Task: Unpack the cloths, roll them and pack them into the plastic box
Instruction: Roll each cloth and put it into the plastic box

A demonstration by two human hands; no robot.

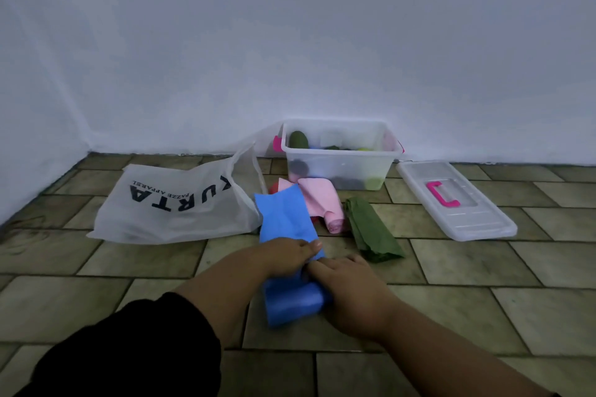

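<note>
A blue cloth [283,219] lies as a long strip on the tiled floor, its near end wound into a roll [292,301]. My left hand [287,253] and my right hand [350,287] both grip that roll from above, fingers curled over it. Beyond the strip lie a pink cloth [322,201], partly rolled, and a folded green cloth [371,230]. A bit of red cloth [273,187] peeks out behind the blue one. The clear plastic box [342,153] stands open against the wall with several rolled cloths inside.
A white bag [180,203] with black lettering lies flat to the left of the cloths. The box's clear lid [458,200] with a pink handle lies on the floor to the right. A white wall runs behind everything.
</note>
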